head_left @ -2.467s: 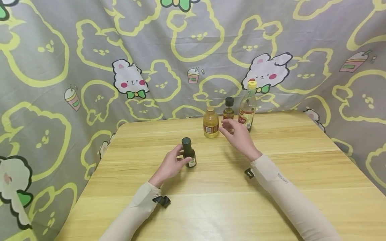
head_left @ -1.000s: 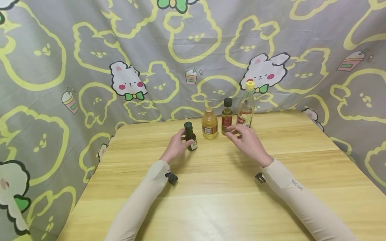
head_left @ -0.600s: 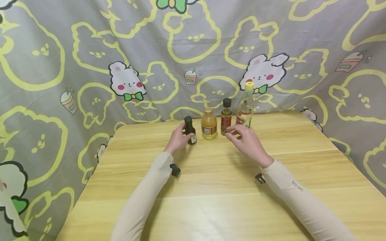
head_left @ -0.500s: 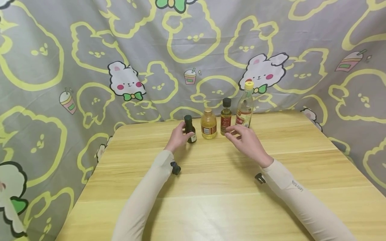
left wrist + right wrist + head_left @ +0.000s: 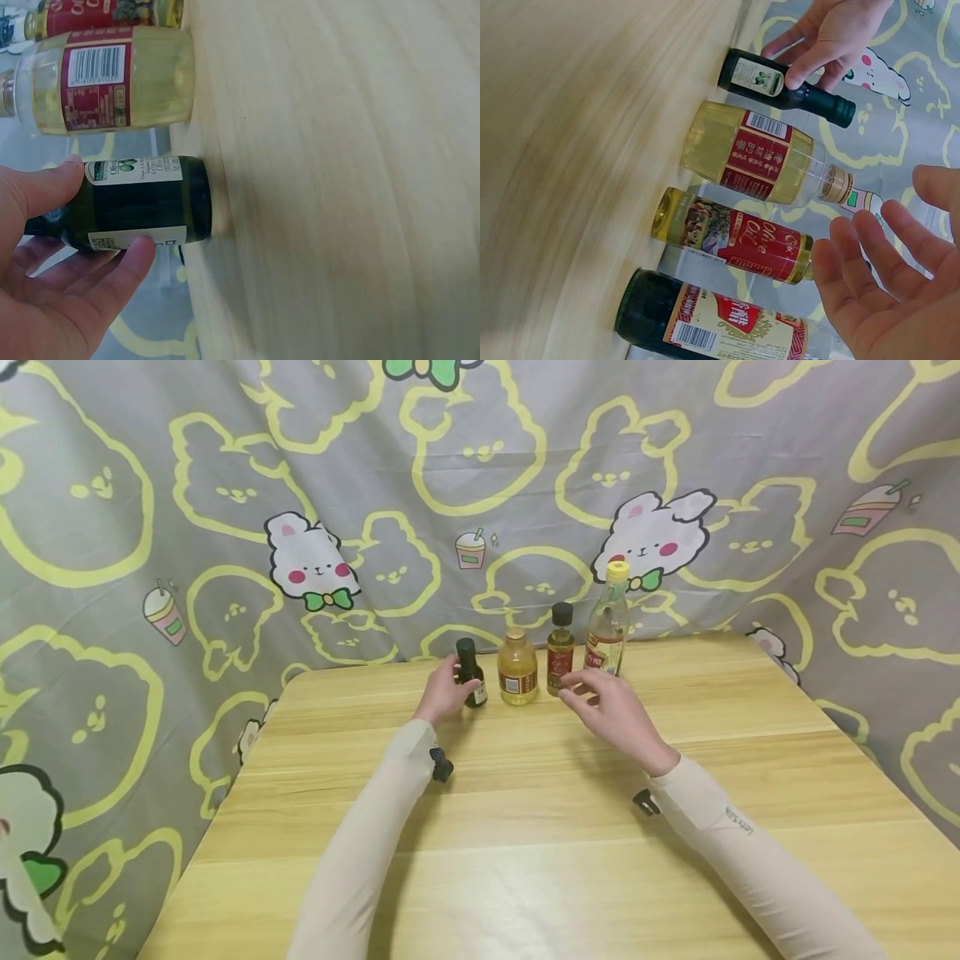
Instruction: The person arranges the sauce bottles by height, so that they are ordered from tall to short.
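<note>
My left hand (image 5: pixel 442 695) holds a small dark green olive oil bottle (image 5: pixel 135 204) between thumb and fingers. The bottle is upright, its base at or just above the tabletop; I cannot tell if it touches. To its right, slightly apart, stands a squat bottle of yellow oil (image 5: pixel 518 668) with a red label. Beyond that is a slim olive oil bottle (image 5: pixel 735 236) with a black cap and red label. My right hand (image 5: pixel 618 714) hovers in front of this bottle, fingers loosely bent and holding nothing. A tall bottle with a yellow cap (image 5: pixel 609 627) stands at the row's right end.
The bottles form a row near the back edge of a wooden table (image 5: pixel 510 860). Behind it hangs a grey curtain (image 5: pixel 390 460) with yellow cartoon outlines. Small black cameras (image 5: pixel 441 766) sit on both wrists.
My left hand has carried the dark green bottle back from the table's middle to the row's left end. My right hand drew back slightly from the slim bottle, then stayed still.
</note>
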Available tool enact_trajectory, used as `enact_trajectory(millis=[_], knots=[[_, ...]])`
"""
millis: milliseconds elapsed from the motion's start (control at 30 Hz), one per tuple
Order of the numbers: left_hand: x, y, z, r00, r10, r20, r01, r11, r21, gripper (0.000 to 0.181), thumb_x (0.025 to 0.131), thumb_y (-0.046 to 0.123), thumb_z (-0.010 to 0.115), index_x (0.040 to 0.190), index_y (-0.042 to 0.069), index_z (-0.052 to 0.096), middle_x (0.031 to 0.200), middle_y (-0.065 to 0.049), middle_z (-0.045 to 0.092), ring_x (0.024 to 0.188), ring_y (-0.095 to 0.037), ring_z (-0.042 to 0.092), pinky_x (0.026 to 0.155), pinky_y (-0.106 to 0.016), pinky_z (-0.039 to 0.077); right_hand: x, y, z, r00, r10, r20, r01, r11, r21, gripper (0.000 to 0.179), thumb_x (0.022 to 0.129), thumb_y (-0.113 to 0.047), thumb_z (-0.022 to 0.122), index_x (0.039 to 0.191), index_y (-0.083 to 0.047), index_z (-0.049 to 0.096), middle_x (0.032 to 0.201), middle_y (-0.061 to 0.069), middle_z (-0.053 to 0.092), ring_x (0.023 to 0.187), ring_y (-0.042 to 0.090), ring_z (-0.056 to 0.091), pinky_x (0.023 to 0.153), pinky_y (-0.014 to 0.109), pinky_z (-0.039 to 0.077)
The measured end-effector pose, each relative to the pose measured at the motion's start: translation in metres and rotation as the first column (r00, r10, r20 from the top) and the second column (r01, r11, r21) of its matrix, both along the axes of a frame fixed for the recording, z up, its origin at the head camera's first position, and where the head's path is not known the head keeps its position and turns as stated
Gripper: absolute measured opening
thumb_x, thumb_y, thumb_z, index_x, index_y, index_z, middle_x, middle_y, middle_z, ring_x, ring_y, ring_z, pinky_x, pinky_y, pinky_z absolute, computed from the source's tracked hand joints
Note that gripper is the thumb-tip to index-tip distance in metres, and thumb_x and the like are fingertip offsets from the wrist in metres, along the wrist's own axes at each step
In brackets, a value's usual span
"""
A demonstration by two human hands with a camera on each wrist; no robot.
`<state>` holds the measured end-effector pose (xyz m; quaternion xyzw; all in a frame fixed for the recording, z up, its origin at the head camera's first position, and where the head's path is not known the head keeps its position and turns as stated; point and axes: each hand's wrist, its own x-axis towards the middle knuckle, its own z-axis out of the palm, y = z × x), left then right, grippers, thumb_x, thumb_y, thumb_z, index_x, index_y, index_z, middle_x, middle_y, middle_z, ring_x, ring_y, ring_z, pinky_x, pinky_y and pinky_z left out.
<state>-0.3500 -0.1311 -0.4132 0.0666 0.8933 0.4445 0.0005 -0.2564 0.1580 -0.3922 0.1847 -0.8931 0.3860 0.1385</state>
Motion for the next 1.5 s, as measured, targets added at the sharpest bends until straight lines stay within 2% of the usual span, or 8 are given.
enact_trajectory(millis=[433,633,800,933,1033,1133,1333,1500], knots=[[-0.004,-0.002,-0.005,0.999,0.022,0.041,-0.024,0.999,0.049,0.058,0.098,0.019,0.07,0.147,0.005,0.042,0.148,-0.024,0.051,0.132,-0.041,0.055,0.109,-0.051,0.051,0.003,0.0,0.004,1.0,0.004,-0.005,-0.004,1.0,0.002,0.034,0.102,-0.033,0.065,0.126,-0.009,0.069,0.127,0.01,0.069,0.1,0.027,0.071,0.084,0.044,0.062],[0.003,-0.011,-0.009,0.996,-0.006,0.088,0.002,0.999,0.042,0.072,0.098,0.027,0.07,0.157,0.008,0.032,0.155,-0.024,0.043,0.138,-0.041,0.049,0.114,-0.051,0.045,0.004,0.006,0.003,1.0,-0.024,0.009,0.024,1.0,0.02,0.041,0.102,-0.037,0.064,0.133,-0.009,0.066,0.131,0.012,0.067,0.106,0.03,0.066,0.092,0.052,0.056],[0.017,-0.021,-0.005,0.995,-0.02,0.095,0.02,1.0,0.004,0.077,0.102,0.042,0.061,0.161,0.01,0.022,0.162,-0.022,0.034,0.143,-0.043,0.043,0.117,-0.055,0.04,0.01,0.018,0.005,0.999,-0.03,0.037,0.026,0.995,0.092,0.051,0.102,-0.04,0.062,0.141,-0.008,0.058,0.144,0.015,0.058,0.126,0.037,0.057,0.103,0.058,0.049],[0.033,-0.025,0.005,1.0,-0.006,0.029,0.008,0.998,-0.065,0.081,0.103,0.053,0.052,0.161,0.005,0.022,0.164,-0.022,0.029,0.149,-0.043,0.033,0.121,-0.057,0.032,0.014,0.032,0.008,0.998,-0.052,0.045,0.045,0.989,0.141,0.058,0.102,-0.044,0.061,0.145,-0.005,0.054,0.148,0.018,0.053,0.137,0.041,0.048,0.112,0.062,0.04],[0.045,-0.027,0.01,0.999,0.003,-0.038,-0.008,0.992,-0.124,0.084,0.102,0.058,0.05,0.159,0.002,0.025,0.164,-0.022,0.027,0.152,-0.041,0.026,0.123,-0.057,0.028,0.017,0.044,0.01,0.997,-0.072,0.033,0.066,0.984,0.168,0.061,0.102,-0.043,0.062,0.146,-0.003,0.051,0.15,0.021,0.05,0.138,0.044,0.045,0.113,0.065,0.036],[0.058,-0.028,0.012,0.997,0.013,-0.08,-0.029,0.978,-0.204,0.087,0.1,0.065,0.047,0.159,0.003,0.027,0.166,-0.021,0.024,0.155,-0.039,0.019,0.125,-0.06,0.022,0.022,0.055,0.01,0.996,-0.09,0.016,0.086,0.979,0.183,0.061,0.101,-0.042,0.063,0.147,-0.004,0.05,0.15,0.023,0.049,0.137,0.047,0.045,0.112,0.067,0.036],[0.088,-0.031,0.011,0.993,0.032,-0.117,-0.067,0.948,-0.311,0.086,0.101,0.068,0.04,0.163,0.011,0.022,0.17,-0.019,0.013,0.157,-0.044,-0.001,0.115,-0.081,0.002,0.033,0.072,0.013,0.988,-0.155,0.02,0.146,0.961,0.237,0.07,0.1,-0.049,0.062,0.151,-0.004,0.045,0.154,0.026,0.042,0.137,0.051,0.041,0.106,0.073,0.037],[0.109,-0.034,0.007,0.988,0.044,-0.149,-0.099,0.917,-0.386,0.088,0.099,0.074,0.035,0.165,0.018,0.018,0.172,-0.015,0.005,0.156,-0.042,-0.01,0.112,-0.084,-0.006,0.037,0.082,0.011,0.975,-0.223,-0.007,0.215,0.933,0.288,0.079,0.099,-0.056,0.059,0.152,-0.001,0.041,0.155,0.032,0.037,0.135,0.058,0.036,0.104,0.076,0.033]])
